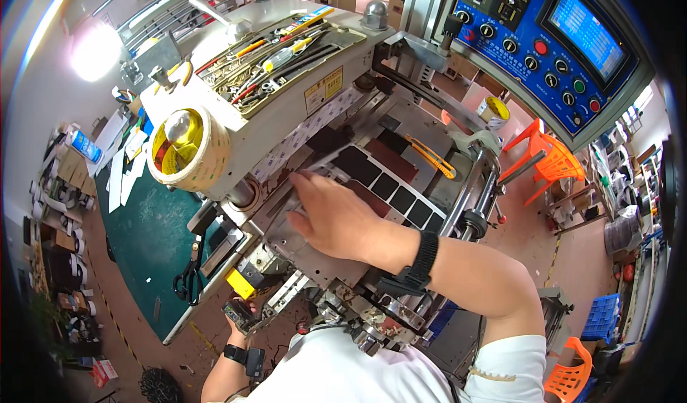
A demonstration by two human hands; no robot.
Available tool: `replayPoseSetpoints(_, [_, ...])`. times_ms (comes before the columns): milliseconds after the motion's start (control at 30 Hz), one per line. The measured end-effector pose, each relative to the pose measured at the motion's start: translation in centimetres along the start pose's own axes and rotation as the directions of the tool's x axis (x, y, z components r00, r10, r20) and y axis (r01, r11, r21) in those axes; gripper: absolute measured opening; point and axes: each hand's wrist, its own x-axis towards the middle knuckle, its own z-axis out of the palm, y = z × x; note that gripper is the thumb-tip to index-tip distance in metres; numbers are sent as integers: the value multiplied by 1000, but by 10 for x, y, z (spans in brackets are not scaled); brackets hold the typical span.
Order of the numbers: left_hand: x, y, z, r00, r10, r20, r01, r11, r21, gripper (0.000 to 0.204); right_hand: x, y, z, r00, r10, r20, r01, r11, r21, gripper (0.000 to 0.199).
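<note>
My right hand (336, 217) reaches across the metal bed plate (315, 263) of a press-like machine, thumb apart from the stretched fingers. Nothing shows between them, though the fingertips are slightly blurred. Beside it lies a pale frame with several black rectangular pads (384, 187). An orange utility knife (431, 157) rests farther right on the bed. Low on the left, my left hand (236, 333) is at a small dark box-shaped part (240, 316) by the machine's front. That part mostly hides its fingers, so its grip is unclear. Both wrists wear black straps.
Tools fill a tray (279, 60) on the machine's upper beam, with a tape roll (187, 149) at its left end. Black scissors (189, 278) hang near the green table (154, 238). A blue control panel (547, 52) stands at upper right, above an orange chair (547, 160).
</note>
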Motion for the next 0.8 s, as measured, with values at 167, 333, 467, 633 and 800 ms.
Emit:
replayPoseSetpoints(167, [-14,13,52,963,32,-269,17,984,179,36,5,-2,10,991,-122,-59,123,992,2,58])
replayPoseSetpoints(333, [-42,42,95,969,35,-245,87,878,471,33,-8,2,-20,997,-45,63,51,994,-94,54])
replayPoseSetpoints(467, [-94,114,153,976,-204,-70,84,63,994,24,-30,11,-53,995,-37,92,54,980,-191,50])
replayPoseSetpoints(633, [-174,183,322,900,-435,-17,-78,-201,976,23,-51,24,-88,986,-45,162,86,963,-256,47])
replayPoseSetpoints(800, [-156,142,416,619,-332,712,-771,-80,632,18,-63,59,-108,975,-77,207,129,960,-248,39])
